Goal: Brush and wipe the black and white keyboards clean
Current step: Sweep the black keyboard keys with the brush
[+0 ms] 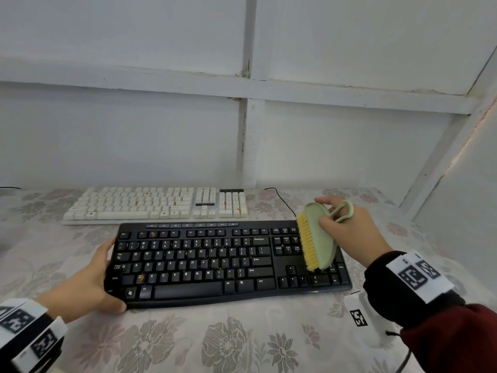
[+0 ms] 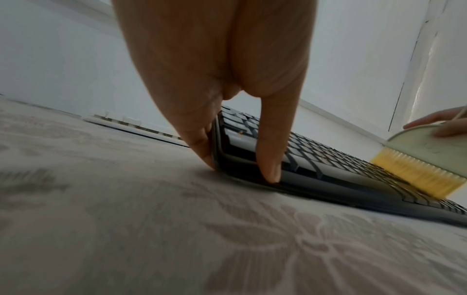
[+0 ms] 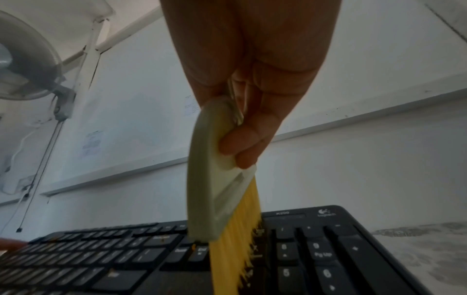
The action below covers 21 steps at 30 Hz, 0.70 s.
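We read "K200" and a Logitech logo on the far right corner of the flat black plastic keyboard (image 1: 228,262), with white legends such as Backspace, Enter, Shift and Pg Up on its keys. It lay on the pale floral-patterned tablecloth (image 1: 188,343), its long axis running left to right in front of us. Orange-brown crumbs dotted several keys. Just behind it, parallel, lay the white corded keyboard (image 1: 156,205), also speckled orange.

Our right hand (image 1: 347,227) gripped the pale green oval plastic brush with yellow bristles (image 1: 317,238), fingers curled over its back by the loop handle. The brush stood on edge, its long axis running front to back, bristles facing left and touching the keys beside the number pad.

Our left hand (image 1: 91,281) clasped the black keyboard's left end, thumb on the front corner, fingers against the side edge.

Black-and-white square markers showed on both wristbands (image 1: 415,273).
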Each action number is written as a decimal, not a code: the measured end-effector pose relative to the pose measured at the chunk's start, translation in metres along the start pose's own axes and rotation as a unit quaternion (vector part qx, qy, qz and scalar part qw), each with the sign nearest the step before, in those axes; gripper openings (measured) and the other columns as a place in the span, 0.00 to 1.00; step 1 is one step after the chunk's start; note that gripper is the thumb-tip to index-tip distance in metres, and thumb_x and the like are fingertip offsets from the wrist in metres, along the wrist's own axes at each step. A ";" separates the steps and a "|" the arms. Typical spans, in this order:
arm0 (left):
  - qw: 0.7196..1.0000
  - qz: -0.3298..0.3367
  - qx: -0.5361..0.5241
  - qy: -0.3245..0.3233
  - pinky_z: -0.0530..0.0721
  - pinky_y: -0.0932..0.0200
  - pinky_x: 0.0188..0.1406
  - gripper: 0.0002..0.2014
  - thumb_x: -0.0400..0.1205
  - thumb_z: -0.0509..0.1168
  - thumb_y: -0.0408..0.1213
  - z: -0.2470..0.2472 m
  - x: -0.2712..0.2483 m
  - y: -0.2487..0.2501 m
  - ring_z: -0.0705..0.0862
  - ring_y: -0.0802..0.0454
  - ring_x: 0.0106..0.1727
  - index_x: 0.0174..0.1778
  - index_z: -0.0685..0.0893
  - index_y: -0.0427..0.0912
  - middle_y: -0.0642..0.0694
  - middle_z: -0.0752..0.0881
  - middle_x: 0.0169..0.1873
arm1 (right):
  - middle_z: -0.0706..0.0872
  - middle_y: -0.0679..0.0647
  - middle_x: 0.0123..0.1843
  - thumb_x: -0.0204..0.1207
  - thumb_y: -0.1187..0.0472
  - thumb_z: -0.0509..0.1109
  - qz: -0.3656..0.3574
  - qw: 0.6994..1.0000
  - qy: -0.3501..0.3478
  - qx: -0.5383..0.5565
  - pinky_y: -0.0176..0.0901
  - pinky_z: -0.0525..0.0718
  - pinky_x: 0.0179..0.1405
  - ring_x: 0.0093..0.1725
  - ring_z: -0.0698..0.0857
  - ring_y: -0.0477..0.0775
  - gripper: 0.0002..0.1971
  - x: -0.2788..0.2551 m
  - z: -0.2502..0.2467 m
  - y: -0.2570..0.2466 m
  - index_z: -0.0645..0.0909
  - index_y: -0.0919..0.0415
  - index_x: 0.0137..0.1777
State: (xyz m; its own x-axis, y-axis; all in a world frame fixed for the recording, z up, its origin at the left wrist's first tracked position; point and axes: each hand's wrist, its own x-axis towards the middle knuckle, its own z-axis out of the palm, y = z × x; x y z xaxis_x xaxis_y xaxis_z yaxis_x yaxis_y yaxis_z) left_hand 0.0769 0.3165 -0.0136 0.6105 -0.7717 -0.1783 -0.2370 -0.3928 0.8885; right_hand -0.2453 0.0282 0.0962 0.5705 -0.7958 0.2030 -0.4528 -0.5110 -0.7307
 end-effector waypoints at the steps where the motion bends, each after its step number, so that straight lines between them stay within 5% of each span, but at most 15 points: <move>1: 1.000 0.000 0.000 0.000 0.81 0.40 0.60 0.60 0.40 0.79 0.32 0.000 0.000 0.000 0.84 0.42 0.56 0.52 0.56 0.90 0.43 0.82 0.56 | 0.82 0.45 0.42 0.77 0.66 0.64 0.004 1.000 -0.013 -0.011 0.39 0.79 0.34 0.36 0.80 0.53 0.18 -0.002 0.001 0.001 0.80 0.49 0.64; 9: 1.000 0.008 0.016 0.000 0.83 0.38 0.58 0.60 0.41 0.80 0.32 -0.002 0.001 -0.005 0.86 0.42 0.55 0.53 0.55 0.91 0.42 0.84 0.55 | 0.87 0.55 0.45 0.75 0.67 0.63 0.030 0.996 -0.076 -0.036 0.41 0.78 0.37 0.42 0.84 0.65 0.17 -0.044 0.004 0.016 0.81 0.48 0.59; 14: 1.000 0.011 0.023 0.003 0.83 0.39 0.58 0.59 0.41 0.79 0.33 -0.001 0.000 0.000 0.86 0.42 0.54 0.51 0.54 0.93 0.42 0.84 0.54 | 0.84 0.44 0.44 0.76 0.67 0.65 0.006 0.998 -0.055 -0.031 0.28 0.76 0.32 0.40 0.81 0.41 0.15 -0.031 -0.013 -0.004 0.82 0.45 0.54; 17: 1.000 0.013 0.028 0.004 0.82 0.38 0.58 0.60 0.41 0.79 0.34 -0.001 -0.001 -0.001 0.86 0.42 0.54 0.51 0.54 0.94 0.43 0.83 0.55 | 0.82 0.45 0.40 0.76 0.68 0.65 -0.006 1.000 0.015 0.004 0.22 0.74 0.23 0.34 0.79 0.43 0.17 -0.010 -0.014 -0.011 0.81 0.48 0.60; 21: 0.999 0.017 0.031 0.007 0.83 0.38 0.57 0.59 0.41 0.79 0.34 -0.001 -0.001 0.000 0.86 0.42 0.54 0.49 0.54 0.97 0.43 0.83 0.55 | 0.82 0.47 0.39 0.76 0.66 0.64 0.000 1.000 0.011 0.000 0.25 0.73 0.24 0.32 0.78 0.45 0.18 -0.001 -0.002 -0.008 0.80 0.46 0.61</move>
State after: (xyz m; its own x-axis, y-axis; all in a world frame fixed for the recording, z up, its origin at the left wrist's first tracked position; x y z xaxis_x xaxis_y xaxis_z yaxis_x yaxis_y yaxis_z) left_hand 0.0768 0.3181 -0.0128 0.6119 -0.7779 -0.1428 -0.3039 -0.3980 0.8656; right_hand -0.2433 0.0325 0.1032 0.5548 -0.8033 0.2167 -0.4535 -0.5103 -0.7307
